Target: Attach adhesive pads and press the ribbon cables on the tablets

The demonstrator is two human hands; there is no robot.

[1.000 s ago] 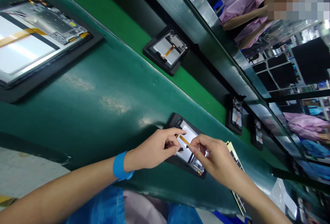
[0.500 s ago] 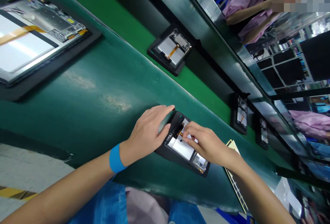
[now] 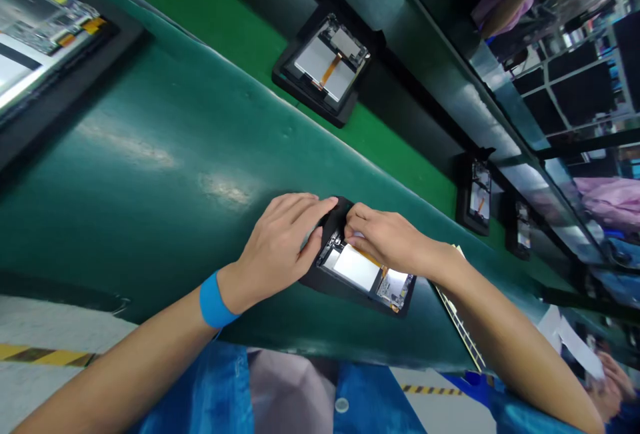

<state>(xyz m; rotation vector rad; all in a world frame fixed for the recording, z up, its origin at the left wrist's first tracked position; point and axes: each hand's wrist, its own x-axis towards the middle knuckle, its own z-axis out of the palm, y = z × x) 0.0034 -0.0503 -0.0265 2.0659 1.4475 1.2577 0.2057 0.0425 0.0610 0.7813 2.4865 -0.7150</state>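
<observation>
An opened tablet (image 3: 356,267) lies in a black tray (image 3: 325,285) on the green bench, showing a silvery-white battery, a circuit board and an orange ribbon cable (image 3: 369,257). My left hand (image 3: 283,241), with a blue band at the wrist, rests at the tray's left end. Its fingers are stretched out, thumb apart from the index finger, touching the tray's edge. Over the tablet's upper left part, my right hand (image 3: 383,237) has its fingertips pinched together. Whatever is between them is hidden. Part of the ribbon cable runs out from under this hand.
Beyond the bench edge, a green conveyor belt (image 3: 395,157) carries more trays with opened tablets (image 3: 327,67), (image 3: 477,194). Another opened tablet (image 3: 45,27) sits large at the left. A pale yellow sheet (image 3: 463,331) lies right of my tray. Other people (image 3: 610,381) are at right.
My right hand has moved up and left over the tablet, from the ribbon cable's middle area to the upper end. The left hand stays at the tray. The view has shifted slightly.
</observation>
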